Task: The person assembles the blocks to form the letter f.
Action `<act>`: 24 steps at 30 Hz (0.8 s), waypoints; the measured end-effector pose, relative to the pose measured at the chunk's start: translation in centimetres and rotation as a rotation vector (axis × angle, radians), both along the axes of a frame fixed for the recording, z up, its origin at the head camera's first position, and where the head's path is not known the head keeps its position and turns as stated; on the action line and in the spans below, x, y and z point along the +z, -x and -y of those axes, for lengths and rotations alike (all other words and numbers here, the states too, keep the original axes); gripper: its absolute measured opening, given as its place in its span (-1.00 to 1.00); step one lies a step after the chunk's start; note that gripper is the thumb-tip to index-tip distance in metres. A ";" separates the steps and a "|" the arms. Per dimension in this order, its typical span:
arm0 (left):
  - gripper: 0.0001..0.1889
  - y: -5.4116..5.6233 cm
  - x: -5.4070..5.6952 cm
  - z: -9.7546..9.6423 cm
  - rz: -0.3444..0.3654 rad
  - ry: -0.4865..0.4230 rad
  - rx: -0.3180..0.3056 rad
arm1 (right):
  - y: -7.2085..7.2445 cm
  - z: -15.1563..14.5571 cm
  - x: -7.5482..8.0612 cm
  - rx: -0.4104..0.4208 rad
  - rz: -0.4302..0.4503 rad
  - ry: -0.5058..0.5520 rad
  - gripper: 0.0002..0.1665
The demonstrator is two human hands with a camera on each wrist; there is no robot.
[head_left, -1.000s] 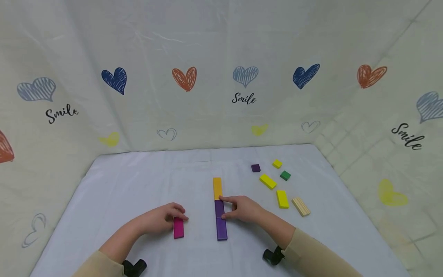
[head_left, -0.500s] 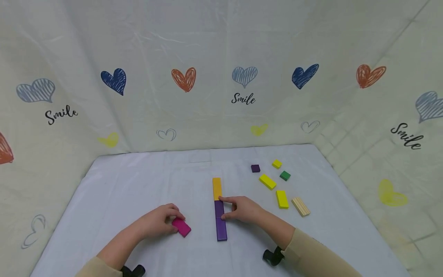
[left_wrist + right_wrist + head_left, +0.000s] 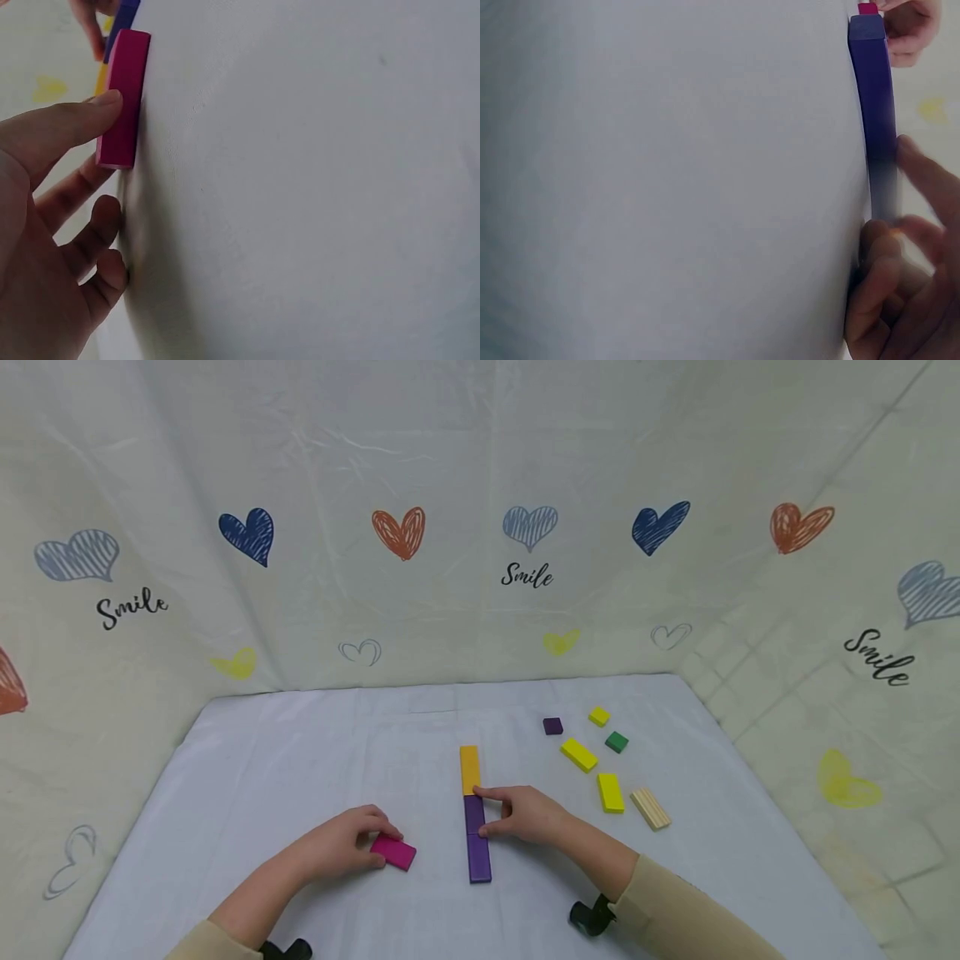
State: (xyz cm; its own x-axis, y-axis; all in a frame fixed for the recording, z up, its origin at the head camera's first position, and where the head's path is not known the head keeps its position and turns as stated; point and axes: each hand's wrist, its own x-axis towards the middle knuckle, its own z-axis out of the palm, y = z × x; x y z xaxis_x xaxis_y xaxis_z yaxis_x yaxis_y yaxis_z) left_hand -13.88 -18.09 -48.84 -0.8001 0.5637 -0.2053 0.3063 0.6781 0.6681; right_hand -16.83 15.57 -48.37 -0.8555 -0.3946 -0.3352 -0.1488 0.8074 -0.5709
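My left hand pinches a pink rectangular block between thumb and fingers, left of the row. In the left wrist view the thumb lies on the block's broad face. My right hand rests at the right side of a straight row of blocks. Its index fingertip touches where the orange block meets the upper purple block. The thumb tip is at the right edge near the seam with the lower purple block. In the right wrist view the other fingers are curled.
At the right back of the white-covered table lie a dark purple block, a small yellow block, a green block, two longer yellow blocks and a striped wooden block. A heart-printed curtain stands behind.
My left hand has taken the pink block into a pinch and turned it from lengthwise to nearly crosswise, its free end pointing toward the row. The right hand stays in place.
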 end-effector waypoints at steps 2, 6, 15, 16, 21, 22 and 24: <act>-0.70 0.1 -0.1 0.1 0.006 0.005 -0.006 | -0.1 0.0 0.0 0.001 -0.001 0.005 -0.16; -0.68 0.3 -0.2 0.1 0.013 0.006 -0.002 | -0.1 0.0 0.0 -0.004 0.000 0.006 -0.17; -0.64 0.9 -0.4 0.2 -0.057 0.001 0.038 | 0.2 0.0 -0.2 -0.004 0.004 -0.001 -0.17; -0.64 1.1 -0.3 0.1 -0.064 0.000 0.048 | 0.1 0.0 -0.2 -0.004 0.004 -0.002 -0.17; -0.63 1.8 0.0 -0.3 -0.081 -0.005 0.091 | 0.1 0.0 -0.2 -0.013 0.011 -0.003 -0.17; -0.63 2.0 0.1 -0.4 -0.086 -0.005 0.096 | 0.1 0.0 -0.2 -0.015 0.013 -0.002 -0.17; -0.63 2.4 0.3 -0.5 -0.095 -0.005 0.106 | 0.0 0.0 -0.1 -0.019 0.016 0.002 -0.17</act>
